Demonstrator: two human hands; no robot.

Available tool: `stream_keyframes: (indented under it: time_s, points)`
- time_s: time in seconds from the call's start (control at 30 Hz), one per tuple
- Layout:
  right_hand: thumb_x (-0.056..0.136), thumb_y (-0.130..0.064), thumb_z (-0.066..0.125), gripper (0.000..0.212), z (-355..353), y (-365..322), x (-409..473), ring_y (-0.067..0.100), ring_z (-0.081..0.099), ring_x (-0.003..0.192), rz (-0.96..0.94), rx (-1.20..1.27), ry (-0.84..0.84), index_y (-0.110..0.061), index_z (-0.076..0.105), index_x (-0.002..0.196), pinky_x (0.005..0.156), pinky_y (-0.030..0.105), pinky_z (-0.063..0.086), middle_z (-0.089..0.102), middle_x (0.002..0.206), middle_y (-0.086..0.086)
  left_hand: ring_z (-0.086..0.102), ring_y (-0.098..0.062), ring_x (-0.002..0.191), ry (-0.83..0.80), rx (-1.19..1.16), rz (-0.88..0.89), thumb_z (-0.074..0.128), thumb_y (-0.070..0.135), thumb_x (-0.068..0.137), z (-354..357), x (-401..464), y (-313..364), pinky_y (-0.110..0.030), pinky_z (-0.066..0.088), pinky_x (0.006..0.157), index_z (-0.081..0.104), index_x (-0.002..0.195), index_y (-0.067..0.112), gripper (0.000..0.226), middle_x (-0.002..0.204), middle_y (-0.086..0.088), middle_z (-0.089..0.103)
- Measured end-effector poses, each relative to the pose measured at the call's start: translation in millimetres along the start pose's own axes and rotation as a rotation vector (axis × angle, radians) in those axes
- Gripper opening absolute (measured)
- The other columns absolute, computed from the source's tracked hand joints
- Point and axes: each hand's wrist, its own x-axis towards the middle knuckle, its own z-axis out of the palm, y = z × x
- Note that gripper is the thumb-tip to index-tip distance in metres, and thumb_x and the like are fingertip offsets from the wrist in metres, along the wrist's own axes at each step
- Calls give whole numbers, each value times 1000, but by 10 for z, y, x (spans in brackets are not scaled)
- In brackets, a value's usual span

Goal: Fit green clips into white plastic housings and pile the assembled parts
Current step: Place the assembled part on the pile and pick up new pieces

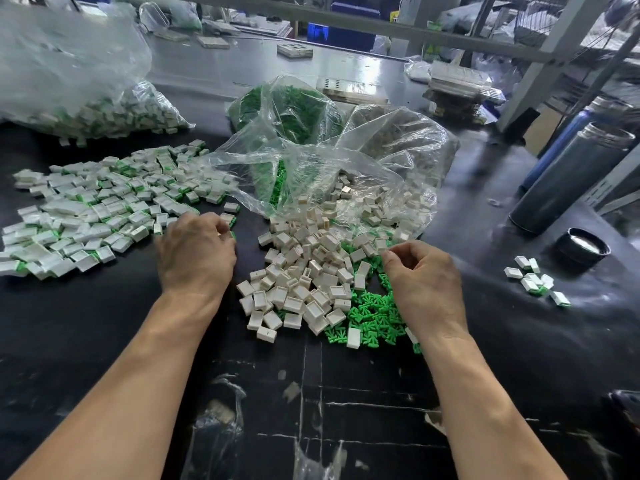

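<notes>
Fingers of the left hand (195, 252) curl at the finished pile (93, 209), maybe dropping 1 part. The right hand (420, 277) pinches over the green clips (372, 311); what it holds cannot be told. Next it likely needs 1 white housing (301, 271).

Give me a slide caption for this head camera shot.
Two hands sort white housings and green clips beside finished parts.

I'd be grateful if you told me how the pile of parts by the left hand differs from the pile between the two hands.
The left pile holds closed white blocks with green showing at their edges; the middle pile holds open, hollow white housings with no green inside.
The left pile lies spread flat; the middle pile spills from a clear bag and overlaps loose green clips.
Both rest on the black table.
</notes>
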Motion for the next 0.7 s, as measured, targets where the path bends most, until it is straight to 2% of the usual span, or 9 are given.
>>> stream_keyframes:
  time_s: [0.1,0.17,0.27,0.33,0.37,0.57,0.7]
  points:
    - [97,-36,68,13,-61,21,35,17,68,89,14,-93,-28,-28,76,92,86,41,58,72,86,-10,58,-38,114,10,-5,-27,73,23,92,19,13,-34,-50,40,100,71,116,16,25,118,-15,64]
    - [96,-37,69,10,-101,33,55,16,68,92,31,-146,-76,-32,76,90,89,40,57,72,88,-13,58,-37,113,27,-35,1,75,22,92,16,-1,-17,-50,42,100,69,120,14,30,118,-15,64]
    - [94,-37,72,11,-140,31,61,11,67,89,64,-184,-143,-37,74,83,89,38,57,69,83,-21,64,-26,96,34,-187,109,75,24,93,-30,-54,88,-41,52,86,72,110,14,20,103,-7,68]
    - [93,-37,73,10,-150,26,61,10,67,89,80,-210,-158,-37,75,83,89,38,57,67,82,-23,63,-8,79,-82,-283,116,73,30,94,-64,-113,174,-26,50,68,72,98,21,10,87,8,68]
    - [93,-38,73,9,-154,23,62,11,67,89,85,-226,-158,-37,75,84,90,38,57,66,82,-23,62,-3,75,-148,-300,110,73,35,94,-74,-147,208,-22,48,64,72,92,25,10,81,13,68]
    - [88,-45,78,9,-155,4,61,14,66,94,107,-306,-164,-37,73,89,91,38,56,69,94,-16,63,-2,73,-375,-205,35,76,59,82,-95,-212,245,-28,48,65,66,79,30,31,74,16,68]
    - [87,-48,79,18,-104,1,53,19,64,105,84,-383,-170,-37,73,98,95,38,53,67,112,-7,66,-3,78,-454,-277,-5,84,59,72,-95,-232,255,-29,51,68,69,82,31,34,79,16,71]
